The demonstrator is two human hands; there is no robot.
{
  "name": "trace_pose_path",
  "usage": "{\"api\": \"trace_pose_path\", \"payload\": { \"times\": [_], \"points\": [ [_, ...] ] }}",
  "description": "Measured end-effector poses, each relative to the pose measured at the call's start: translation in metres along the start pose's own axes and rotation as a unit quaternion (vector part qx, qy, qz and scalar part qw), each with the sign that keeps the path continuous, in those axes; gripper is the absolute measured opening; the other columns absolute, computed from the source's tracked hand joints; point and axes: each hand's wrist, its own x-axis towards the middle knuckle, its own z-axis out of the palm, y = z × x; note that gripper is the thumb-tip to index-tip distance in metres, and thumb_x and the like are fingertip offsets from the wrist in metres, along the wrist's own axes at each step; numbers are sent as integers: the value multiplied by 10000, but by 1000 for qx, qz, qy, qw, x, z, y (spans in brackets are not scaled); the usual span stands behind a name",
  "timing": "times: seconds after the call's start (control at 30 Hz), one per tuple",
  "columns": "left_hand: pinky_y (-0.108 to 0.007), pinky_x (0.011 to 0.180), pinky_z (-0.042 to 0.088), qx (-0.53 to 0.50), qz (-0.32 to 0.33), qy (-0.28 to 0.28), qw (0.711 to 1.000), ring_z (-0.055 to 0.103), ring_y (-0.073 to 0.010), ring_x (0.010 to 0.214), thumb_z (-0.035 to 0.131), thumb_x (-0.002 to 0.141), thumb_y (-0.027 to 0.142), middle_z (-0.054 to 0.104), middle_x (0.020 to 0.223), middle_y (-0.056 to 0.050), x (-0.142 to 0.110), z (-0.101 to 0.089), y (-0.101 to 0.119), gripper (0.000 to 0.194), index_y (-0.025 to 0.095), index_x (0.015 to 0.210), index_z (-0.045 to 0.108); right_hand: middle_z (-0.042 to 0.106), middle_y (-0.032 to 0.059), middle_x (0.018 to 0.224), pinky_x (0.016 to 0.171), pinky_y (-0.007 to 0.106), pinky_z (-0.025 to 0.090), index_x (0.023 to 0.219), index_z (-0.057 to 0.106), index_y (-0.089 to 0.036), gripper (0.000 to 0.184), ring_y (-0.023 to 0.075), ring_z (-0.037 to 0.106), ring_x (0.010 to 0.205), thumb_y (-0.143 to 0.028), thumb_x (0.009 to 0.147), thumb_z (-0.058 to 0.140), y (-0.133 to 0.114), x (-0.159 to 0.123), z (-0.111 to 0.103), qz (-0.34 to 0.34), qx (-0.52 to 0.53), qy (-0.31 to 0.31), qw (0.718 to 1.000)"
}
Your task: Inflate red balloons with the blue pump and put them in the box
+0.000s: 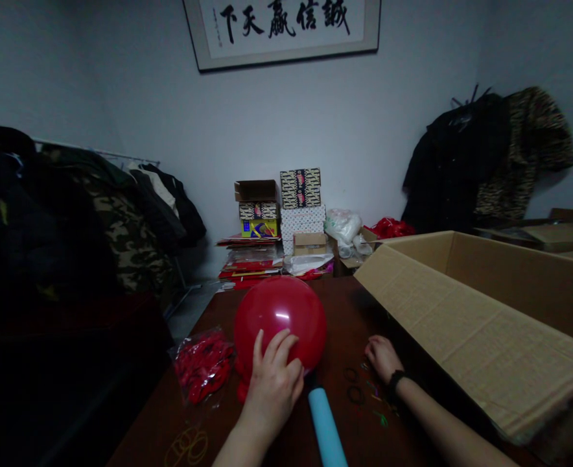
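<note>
A round, inflated red balloon [286, 318] is above the middle of the table, beside the black tip of a light blue hand pump [326, 428]. Against the balloon's near side is my left hand [274, 376], its upper fingers stretched over the surface and its thumb side closed near the neck, which is mostly hidden. My right hand [382, 357] rests on the table further right, fingers curled down among small coloured rubber bands [376, 392]; what its fingertips hold, if anything, is hidden. Black hair ties [355, 394] lie close by.
A clear bag of red balloons [203, 364] lies on the left of the dark table [349, 311]. Yellow rubber bands [187, 446] are at the near left. An open cardboard box [452, 318] takes up the right side. Stacked boxes [301, 224] stand behind the table.
</note>
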Motion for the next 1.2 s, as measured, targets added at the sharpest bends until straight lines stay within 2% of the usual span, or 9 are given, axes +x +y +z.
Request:
{"api": "trace_pose_path", "payload": {
  "times": [0.07,0.17,0.3,0.4,0.5,0.7,1.2],
  "points": [
    [-549,1103,139,2,3,-3,1000,513,-246,1147,638,750,264,645,1123,-43,1,-1,-1,78,232,680,625,641,80,975,914,396,445,673,624,-183,142,213,573,1014,-208,803,573,-29,2,-13,-47,54,17,997],
    [-558,1099,147,5,3,-4,1000,506,-243,1155,616,775,270,642,1123,-40,5,-6,-2,100,234,682,630,588,63,1142,1016,423,372,775,646,-233,125,233,455,1203,-295,830,553,-85,2,-40,-145,137,54,978],
    [-584,1089,155,18,-26,0,1000,493,-251,1171,591,800,270,635,1139,-45,17,-19,-3,120,238,696,642,596,35,1113,1029,438,358,800,651,-268,89,225,435,1219,-326,822,587,-162,-1,-72,-247,221,79,940],
    [-619,1075,153,33,-66,7,997,479,-271,1181,583,804,247,629,1132,-65,24,-35,-9,108,240,734,665,610,34,1081,1006,445,384,795,652,-265,47,225,465,1183,-286,808,613,-207,-3,-77,-283,263,78,919],
    [-641,1055,175,40,-92,21,995,474,-286,1180,565,812,222,622,1119,-84,25,-51,-18,124,237,770,681,621,29,1048,994,435,398,795,649,-260,25,214,487,1151,-247,798,628,-237,-5,-69,-303,287,60,907],
    [-647,1035,217,3,-110,41,993,476,-286,1163,587,797,204,619,1098,-77,15,-67,-34,118,241,757,692,622,35,1029,983,454,401,794,640,-250,18,221,499,1131,-239,797,625,-260,-8,-49,-310,307,41,899],
    [-670,1013,213,-55,-146,33,987,478,-295,1147,660,736,204,631,1028,-61,11,-63,-42,70,245,702,706,619,46,1012,978,479,393,817,652,-254,65,237,477,1148,-215,804,602,-261,-9,-49,-344,275,40,897]
  ]
}}
